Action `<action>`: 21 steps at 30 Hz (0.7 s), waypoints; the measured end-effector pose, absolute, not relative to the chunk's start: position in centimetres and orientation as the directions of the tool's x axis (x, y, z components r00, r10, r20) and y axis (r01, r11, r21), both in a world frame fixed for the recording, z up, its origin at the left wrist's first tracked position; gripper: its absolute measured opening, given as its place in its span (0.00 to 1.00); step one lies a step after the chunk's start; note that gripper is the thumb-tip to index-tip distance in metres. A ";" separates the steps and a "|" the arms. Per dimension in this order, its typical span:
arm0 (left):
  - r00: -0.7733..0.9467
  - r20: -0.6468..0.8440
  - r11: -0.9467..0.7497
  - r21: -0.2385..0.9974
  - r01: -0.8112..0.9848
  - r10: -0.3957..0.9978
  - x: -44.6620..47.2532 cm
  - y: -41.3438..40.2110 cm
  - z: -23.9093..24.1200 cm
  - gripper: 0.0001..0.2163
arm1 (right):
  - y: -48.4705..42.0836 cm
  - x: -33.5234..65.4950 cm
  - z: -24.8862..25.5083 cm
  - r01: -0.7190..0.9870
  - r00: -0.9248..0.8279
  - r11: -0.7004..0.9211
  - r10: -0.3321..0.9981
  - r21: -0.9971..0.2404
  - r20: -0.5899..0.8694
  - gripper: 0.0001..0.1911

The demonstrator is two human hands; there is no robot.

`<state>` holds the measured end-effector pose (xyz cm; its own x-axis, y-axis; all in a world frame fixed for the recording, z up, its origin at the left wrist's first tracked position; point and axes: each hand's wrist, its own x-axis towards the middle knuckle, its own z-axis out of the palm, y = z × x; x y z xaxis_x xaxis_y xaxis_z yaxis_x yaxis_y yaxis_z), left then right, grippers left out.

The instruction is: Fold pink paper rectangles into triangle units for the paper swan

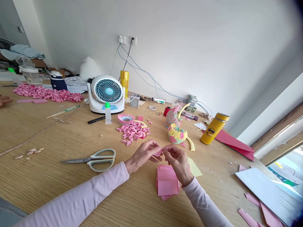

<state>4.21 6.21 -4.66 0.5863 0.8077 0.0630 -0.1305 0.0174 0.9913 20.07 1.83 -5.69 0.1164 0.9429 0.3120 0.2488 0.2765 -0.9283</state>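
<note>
Between my two hands is a small piece of pink paper (158, 153). My left hand (145, 153) pinches it with thumb and fingers. The fingertips of my right hand (176, 159) are closed at the paper's right edge. Just below my hands lies a stack of pink paper sheets (168, 184), with a pale yellow sheet (194, 167) beside it. Beyond my left hand is a heap of folded pink paper pieces (134, 131). Scissors (101, 160) with pale handles lie left of my left wrist.
A fan (106, 91) and a green-capped bottle (108, 114) stand behind. Folded-paper models (177, 134) and a yellow flask (214, 128) are at the right. Another person's hand (4, 100) shows at the left edge, near a long pink pile (47, 93).
</note>
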 end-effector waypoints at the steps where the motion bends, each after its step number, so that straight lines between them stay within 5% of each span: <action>1: 0.606 0.021 0.068 0.990 -0.124 0.795 4.2 6.3 -4.7 0.12 | 1.8 20.2 -5.6 0.263 0.109 0.281 0.942 -0.923 0.317 0.08; 8: 0.684 -0.035 0.186 0.971 -0.148 0.729 4.0 6.6 -4.9 0.12 | 2.0 20.5 -5.7 0.223 0.058 0.278 0.953 -0.935 0.297 0.09; 21: 0.608 0.082 -0.006 0.992 -0.126 0.789 4.5 6.8 -5.4 0.15 | 2.0 20.3 -5.4 0.057 0.059 0.177 0.982 -0.983 0.180 0.17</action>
